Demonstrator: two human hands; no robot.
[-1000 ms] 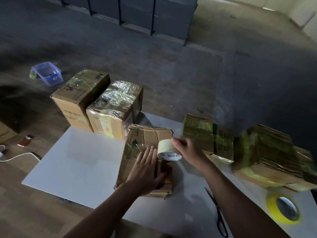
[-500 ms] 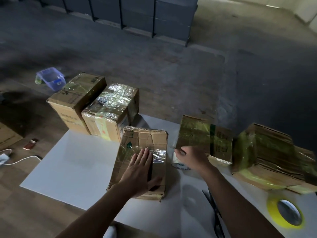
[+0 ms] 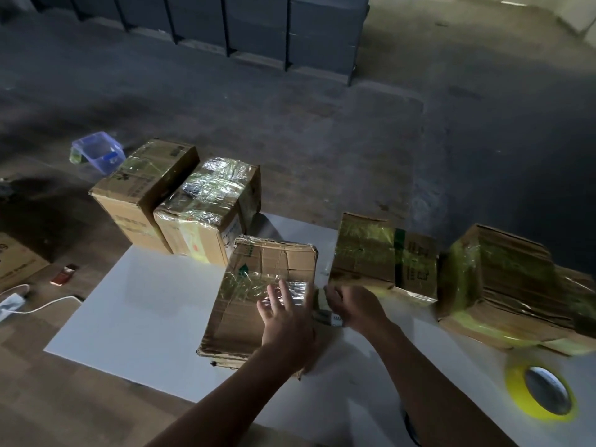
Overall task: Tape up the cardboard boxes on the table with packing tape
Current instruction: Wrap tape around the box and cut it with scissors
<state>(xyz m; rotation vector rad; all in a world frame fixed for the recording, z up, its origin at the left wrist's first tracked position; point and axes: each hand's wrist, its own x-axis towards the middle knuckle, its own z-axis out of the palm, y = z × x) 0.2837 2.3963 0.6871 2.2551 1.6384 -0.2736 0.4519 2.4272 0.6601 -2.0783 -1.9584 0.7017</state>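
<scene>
Head view: printed writing is seen on the cardboard boxes but cannot be read; on the tape roll only the letters "MA" are legible. The roll is gripped by the right hand, fingers curled over it, at the right side of the flat cardboard box near the middle of the bench. The left hand is pressed flat on that box, fingers spread. A second earlier the roll was held above the box top.

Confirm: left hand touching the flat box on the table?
Touching. Head view: the left hand lies palm-down on the flat box, fingers spread over its taped top.
</scene>
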